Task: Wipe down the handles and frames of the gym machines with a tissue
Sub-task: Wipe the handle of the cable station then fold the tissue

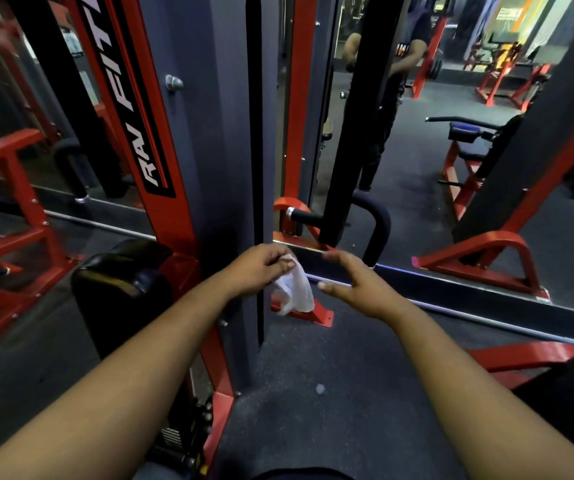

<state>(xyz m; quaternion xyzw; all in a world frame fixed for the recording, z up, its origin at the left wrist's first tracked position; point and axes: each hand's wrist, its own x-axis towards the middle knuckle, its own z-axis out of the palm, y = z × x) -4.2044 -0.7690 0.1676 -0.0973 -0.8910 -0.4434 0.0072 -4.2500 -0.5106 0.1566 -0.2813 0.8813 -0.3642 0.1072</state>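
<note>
My left hand (259, 268) pinches the top of a white tissue (294, 292), which hangs down loosely below the fingers. It is held just in front of the dark grey upright (233, 168) of a red and grey gym machine frame (171, 202). My right hand (351, 282) hovers a short way to the right of the tissue, fingers spread and relaxed, holding nothing. A black padded handle (375, 220) on a red bracket shows beyond the hands, near the mirror's lower edge.
A black seat pad (119, 282) sits low on the left beside the upright. A large wall mirror (417, 150) ahead reflects a person and more red machines. Red base rails (507, 358) lie on the dark rubber floor (330, 393) to the right.
</note>
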